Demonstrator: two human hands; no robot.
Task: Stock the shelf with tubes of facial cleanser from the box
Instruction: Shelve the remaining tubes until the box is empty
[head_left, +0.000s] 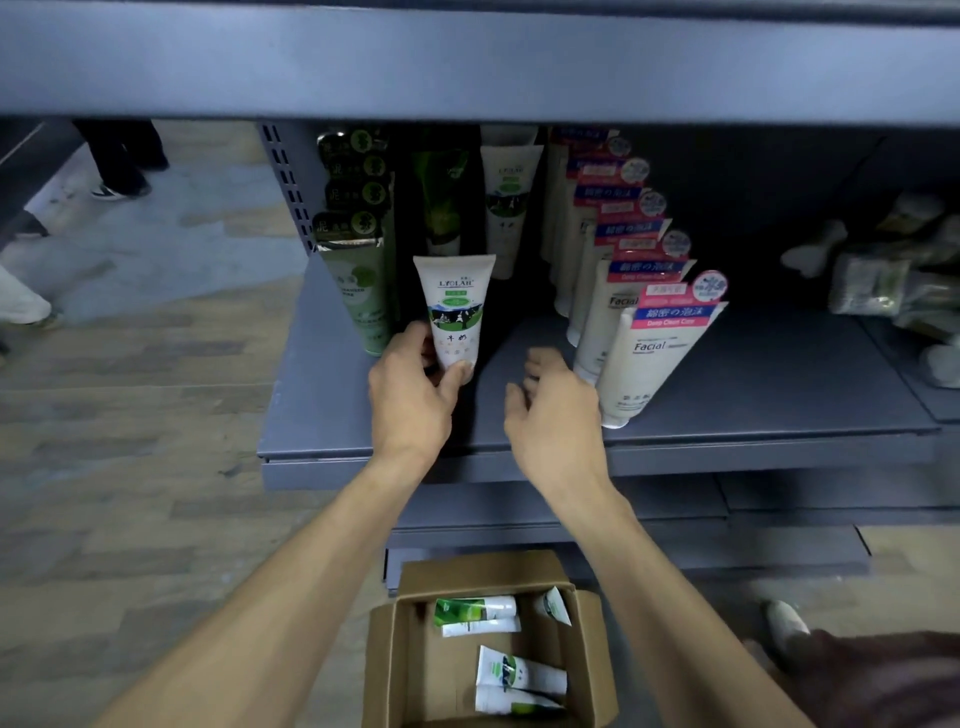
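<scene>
My left hand (413, 387) grips the lower end of a white LYOLAH cleanser tube (456, 304) with a green and blue label, standing cap-down on the grey shelf (753, 395). My right hand (553, 410) hovers just right of it, fingers loosely curled and holding nothing. A second tube of the same kind (506, 202) stands further back in that row. Below, an open cardboard box (387, 670) on the floor holds several more white and green tubes (475, 613).
Green tubes (363, 296) line the shelf's left side, and a row of white Facial tubes with pink and blue cards (647, 353) stands to the right. Wrapped packs (883, 280) lie at far right. An upper shelf (467, 62) overhangs. Other people's feet are at far left.
</scene>
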